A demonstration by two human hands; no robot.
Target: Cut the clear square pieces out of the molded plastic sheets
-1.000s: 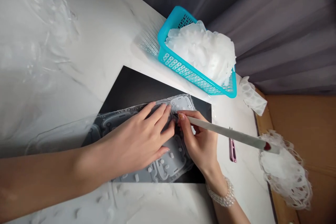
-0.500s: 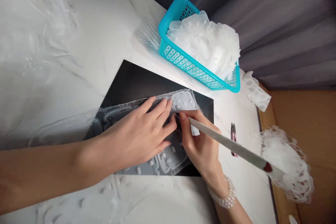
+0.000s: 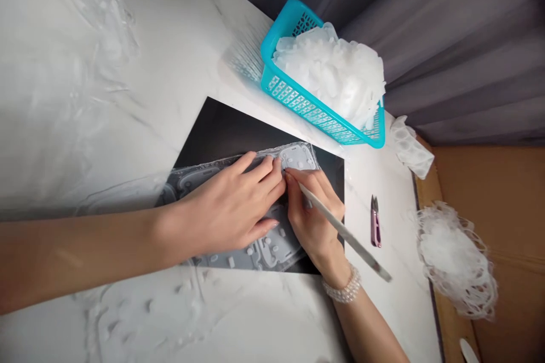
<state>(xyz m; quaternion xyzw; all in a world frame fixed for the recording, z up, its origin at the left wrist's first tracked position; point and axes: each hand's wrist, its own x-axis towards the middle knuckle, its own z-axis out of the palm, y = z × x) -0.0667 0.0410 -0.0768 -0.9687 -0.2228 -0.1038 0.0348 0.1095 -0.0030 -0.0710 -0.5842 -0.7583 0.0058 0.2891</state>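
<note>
A translucent moulded sheet [image 3: 272,247] with rounded panels and small raised pegs lies over a black mat [image 3: 225,125]. My left hand [image 3: 234,201] rests flat on it, fingers stretched out and pressing near its upper right panel. Close beside those fingertips, my right hand [image 3: 315,210] pinches a long, flat, pale tool [image 3: 344,231] near its dark, narrow tip. The tip meets the sheet between both hands, partly hidden by my fingers. The tool's far end slants down to the right, past my wrist with its beaded bracelet.
A turquoise basket [image 3: 315,106] heaped with white translucent pieces stands behind the mat. Pink thread snips [image 3: 375,224] lie to the right. Beyond them are a tangle of white scraps [image 3: 455,261] and a cardboard box [image 3: 502,210]. Clear plastic film [image 3: 76,68] spreads over the left of the table.
My right hand has shifted slightly up and left, and the tool's far end has swung down and left, uncovering the scraps. My left hand still presses the sheet. The view has shifted slightly.
</note>
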